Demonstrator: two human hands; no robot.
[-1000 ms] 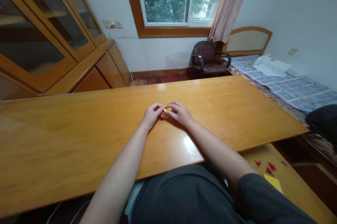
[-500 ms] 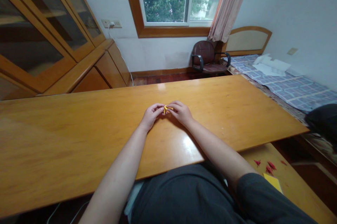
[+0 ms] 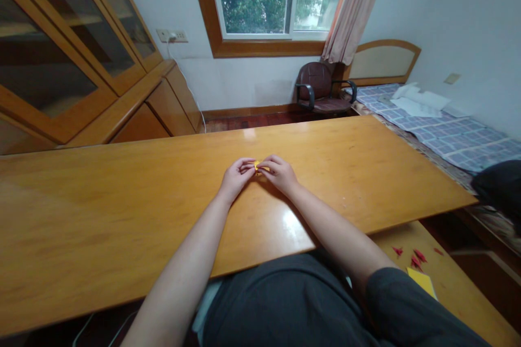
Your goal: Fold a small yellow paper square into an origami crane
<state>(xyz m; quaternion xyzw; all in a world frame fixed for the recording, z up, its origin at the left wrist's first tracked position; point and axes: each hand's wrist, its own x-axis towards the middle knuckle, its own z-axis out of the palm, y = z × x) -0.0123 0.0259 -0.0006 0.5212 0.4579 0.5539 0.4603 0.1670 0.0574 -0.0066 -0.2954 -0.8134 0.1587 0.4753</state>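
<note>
A small folded piece of yellow paper [image 3: 257, 166] is held between my two hands, just above the middle of the wooden table [image 3: 134, 211]. My left hand [image 3: 237, 177] pinches its left side between thumb and fingers. From the right, my right hand [image 3: 278, 172] is closed on it too, thumb and fingertips together. The fingers cover most of the paper, so its exact shape is hidden.
On a lower surface [image 3: 456, 292] at the right lie several small red folded-paper pieces [image 3: 415, 262] and a yellow paper sheet [image 3: 423, 283]. Beyond the table are an armchair [image 3: 319, 89], a bed [image 3: 448, 124] and a glass-door cabinet [image 3: 81, 54].
The yellow paper has turned slightly between my fingers, and the point that hung down no longer shows. My left fingertips have shifted a little closer to my right ones.
</note>
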